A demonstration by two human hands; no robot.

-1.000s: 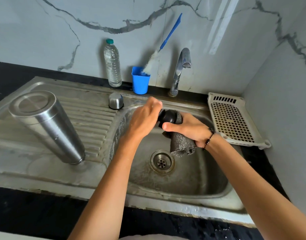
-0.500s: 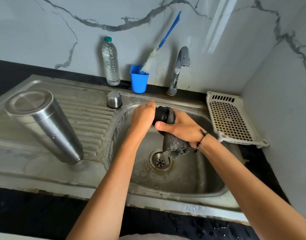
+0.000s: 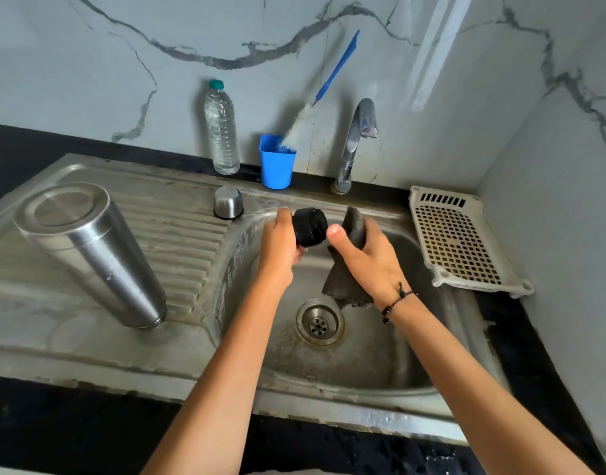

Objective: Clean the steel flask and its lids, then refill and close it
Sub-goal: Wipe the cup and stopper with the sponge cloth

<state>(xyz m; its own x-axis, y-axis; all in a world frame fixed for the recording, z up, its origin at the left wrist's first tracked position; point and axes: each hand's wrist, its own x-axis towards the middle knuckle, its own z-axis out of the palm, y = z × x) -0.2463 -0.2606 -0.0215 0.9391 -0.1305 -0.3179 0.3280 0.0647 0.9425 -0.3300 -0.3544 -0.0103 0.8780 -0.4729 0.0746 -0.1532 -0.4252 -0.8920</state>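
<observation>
Head view: at the sink's (image 3: 89, 358) back edge, a blue cup (image 3: 277, 166) holds a bottle brush (image 3: 324, 89), beside a water bottle (image 3: 221, 130). The steel flask (image 3: 89, 252) stands inverted on the drainboard, the steel cap (image 3: 228, 202) behind it. Over the basin, the left hand (image 3: 280, 246) grips the black inner lid (image 3: 309, 226); the right hand (image 3: 366, 258) clutches a grey cloth (image 3: 342, 284) just beside it.

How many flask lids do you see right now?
2. The black lid is in the left hand over the sink; the steel cap stands on the drainboard. None seems hidden.
</observation>
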